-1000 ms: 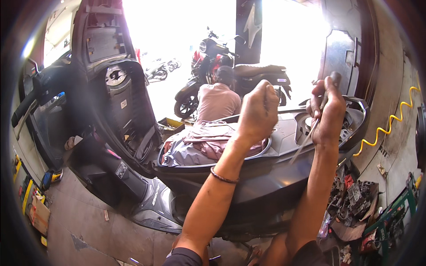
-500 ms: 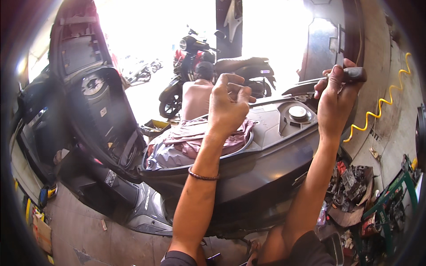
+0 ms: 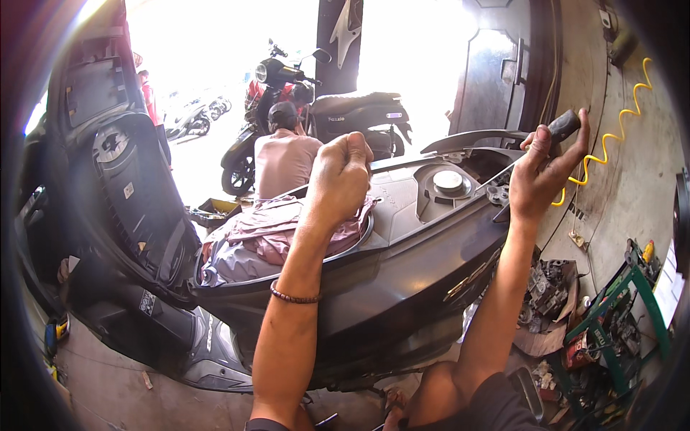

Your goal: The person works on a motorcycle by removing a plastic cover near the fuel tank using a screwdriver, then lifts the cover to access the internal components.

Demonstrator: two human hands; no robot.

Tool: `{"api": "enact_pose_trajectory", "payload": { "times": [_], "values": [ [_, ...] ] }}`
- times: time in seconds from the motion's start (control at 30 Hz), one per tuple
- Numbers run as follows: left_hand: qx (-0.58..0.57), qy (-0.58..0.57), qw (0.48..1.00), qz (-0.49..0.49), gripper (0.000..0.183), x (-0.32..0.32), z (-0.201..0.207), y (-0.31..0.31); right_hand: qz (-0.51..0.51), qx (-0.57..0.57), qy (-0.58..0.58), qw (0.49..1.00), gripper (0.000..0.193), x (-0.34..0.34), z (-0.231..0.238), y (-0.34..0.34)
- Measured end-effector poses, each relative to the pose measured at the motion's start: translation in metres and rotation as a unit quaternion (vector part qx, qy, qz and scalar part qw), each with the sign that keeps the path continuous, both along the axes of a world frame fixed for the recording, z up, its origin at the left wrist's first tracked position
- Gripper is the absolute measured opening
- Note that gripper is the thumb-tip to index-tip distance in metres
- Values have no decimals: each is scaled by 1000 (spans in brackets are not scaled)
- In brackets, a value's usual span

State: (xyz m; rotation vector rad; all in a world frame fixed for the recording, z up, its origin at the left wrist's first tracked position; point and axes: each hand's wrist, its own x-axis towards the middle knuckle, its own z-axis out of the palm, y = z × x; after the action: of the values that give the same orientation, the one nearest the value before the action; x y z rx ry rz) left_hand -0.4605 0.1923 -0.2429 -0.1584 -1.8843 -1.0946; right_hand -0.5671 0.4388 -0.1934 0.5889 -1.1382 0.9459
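Note:
A dark scooter (image 3: 410, 287) stands across in front of me with its seat (image 3: 140, 201) raised at the left. My right hand (image 3: 535, 179) grips a screwdriver (image 3: 563, 126) by its dark handle. The metal shaft slants down and left over the scooter's tail, near the filler cap (image 3: 448, 181); I cannot tell whether the tip touches anything. Closed with the thumb on top, my left hand (image 3: 339, 176) is held above the open storage compartment. What its fingers hold, if anything, is hidden. Pinkish-grey cloth (image 3: 266, 230) fills the compartment below.
Beyond the scooter a person (image 3: 282, 154) in a cap sits with their back to me, beside another scooter (image 3: 345, 118). A yellow coiled hose (image 3: 617, 140) hangs along the right wall. Metal parts (image 3: 546, 291) and a green rack (image 3: 647, 302) stand at lower right.
The view has shifted right. My right hand has lowered, tilting the screwdriver so its shaft points down toward the scooter's tail. My left hand's fingers have curled in more tightly.

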Motion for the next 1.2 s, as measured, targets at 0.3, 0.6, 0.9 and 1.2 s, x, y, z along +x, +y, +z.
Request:
{"api": "enact_pose_trajectory", "payload": {
  "times": [0.3,0.6,0.9,1.2],
  "values": [
    [-105,-209,968,-85,24,-31,11,56,114,221,-16,968,72,-15,30,-12],
    [-214,-75,957,-181,16,-121,9,86,-121,226,109,960,55,-93,59,-28],
    [-216,0,931,-294,17,-127,-6,77,-30,239,107,965,55,-68,39,-22],
    [-236,68,935,-254,24,-137,-11,77,82,242,77,964,55,-54,31,-32]
  ]
}}
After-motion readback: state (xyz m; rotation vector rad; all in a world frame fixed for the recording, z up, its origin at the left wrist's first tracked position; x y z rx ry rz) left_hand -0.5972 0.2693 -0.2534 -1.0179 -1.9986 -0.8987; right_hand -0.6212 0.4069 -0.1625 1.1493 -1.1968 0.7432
